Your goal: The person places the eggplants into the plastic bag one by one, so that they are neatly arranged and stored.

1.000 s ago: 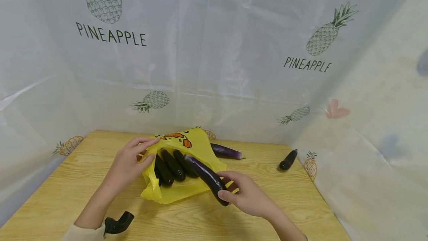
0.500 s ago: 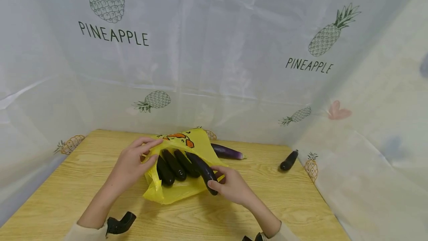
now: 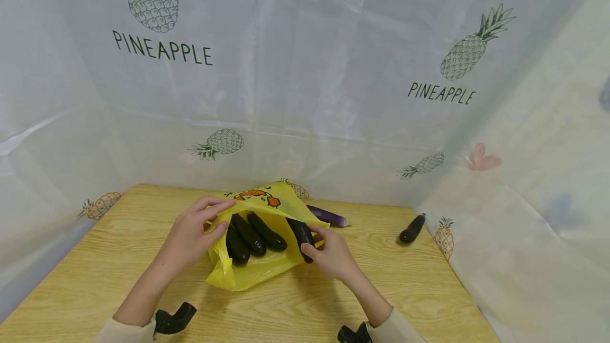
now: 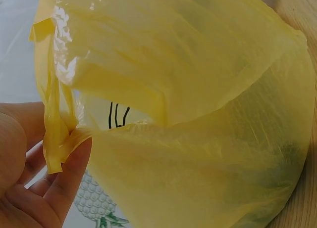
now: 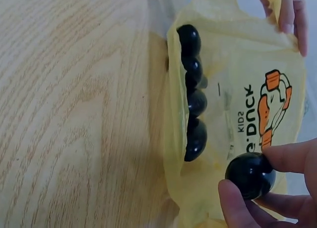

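Observation:
A yellow plastic bag (image 3: pixel 259 279) lies on its side on the table, its mouth towards me. My left hand (image 3: pixel 194 233) grips the upper left of the mouth; in the left wrist view its fingers (image 4: pixel 74 173) pinch the bag's handle strip. Several dark eggplants (image 5: pixel 198 103) lie side by side inside. At the right of the mouth my right hand (image 3: pixel 332 254) holds another eggplant (image 3: pixel 300 234) near its rounded end, between thumb and fingers. The far end of that eggplant is hidden in the bag. In the right wrist view, the held eggplant's rounded end (image 5: pixel 250 176) faces the camera.
A purple eggplant (image 3: pixel 333 218) lies behind the bag, partly hidden by it. Another small dark eggplant (image 3: pixel 412 228) lies at the table's right side. White printed sheeting (image 3: pixel 305 94) hangs behind the wooden table (image 3: pixel 381 279).
My right hand has moved away from me and slightly up, pushing the eggplant deeper into the bag at its right side. The left hand keeps its grip, shifting only slightly.

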`<state>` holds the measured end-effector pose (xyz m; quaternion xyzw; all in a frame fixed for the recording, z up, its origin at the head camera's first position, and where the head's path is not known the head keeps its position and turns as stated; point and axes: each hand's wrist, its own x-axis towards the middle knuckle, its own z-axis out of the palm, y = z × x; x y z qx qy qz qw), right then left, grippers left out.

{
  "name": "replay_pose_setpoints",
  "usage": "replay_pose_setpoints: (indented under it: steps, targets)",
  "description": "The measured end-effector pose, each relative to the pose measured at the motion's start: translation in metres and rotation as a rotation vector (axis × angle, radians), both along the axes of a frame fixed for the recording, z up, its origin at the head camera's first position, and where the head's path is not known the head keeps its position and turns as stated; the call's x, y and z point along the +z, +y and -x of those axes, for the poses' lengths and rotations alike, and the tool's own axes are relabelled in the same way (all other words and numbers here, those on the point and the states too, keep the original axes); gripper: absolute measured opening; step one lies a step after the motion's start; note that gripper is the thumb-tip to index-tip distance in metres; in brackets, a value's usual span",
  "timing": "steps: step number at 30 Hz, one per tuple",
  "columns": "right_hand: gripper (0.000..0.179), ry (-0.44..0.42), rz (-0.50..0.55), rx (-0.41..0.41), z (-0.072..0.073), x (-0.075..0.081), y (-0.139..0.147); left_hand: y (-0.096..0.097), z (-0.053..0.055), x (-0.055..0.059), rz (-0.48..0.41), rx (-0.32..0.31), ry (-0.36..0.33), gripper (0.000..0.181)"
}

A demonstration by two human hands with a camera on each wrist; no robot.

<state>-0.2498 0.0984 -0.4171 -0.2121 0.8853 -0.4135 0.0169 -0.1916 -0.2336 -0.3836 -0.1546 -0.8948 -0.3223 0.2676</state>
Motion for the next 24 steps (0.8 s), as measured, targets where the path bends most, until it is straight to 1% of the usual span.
replay_pose_setpoints:
  steps: [5,9,14,24]
  targets:
    - [0.056,0.051,-0.028,-0.001,0.003,-0.003,-0.003,0.002,0.000,0.000,0.007,-0.008,-0.007,0.051]
    - [0.056,0.087,-0.076,-0.014,0.008,-0.009,-0.008,0.004,0.000,-0.001,0.006,-0.018,0.001,0.052]
    - [0.053,0.097,-0.126,-0.050,0.015,-0.016,-0.013,0.007,0.000,-0.002,-0.007,-0.038,0.000,0.053]
    - [0.051,0.153,-0.109,-0.051,0.025,-0.029,-0.029,0.010,0.002,-0.006,0.000,-0.045,0.022,0.053]
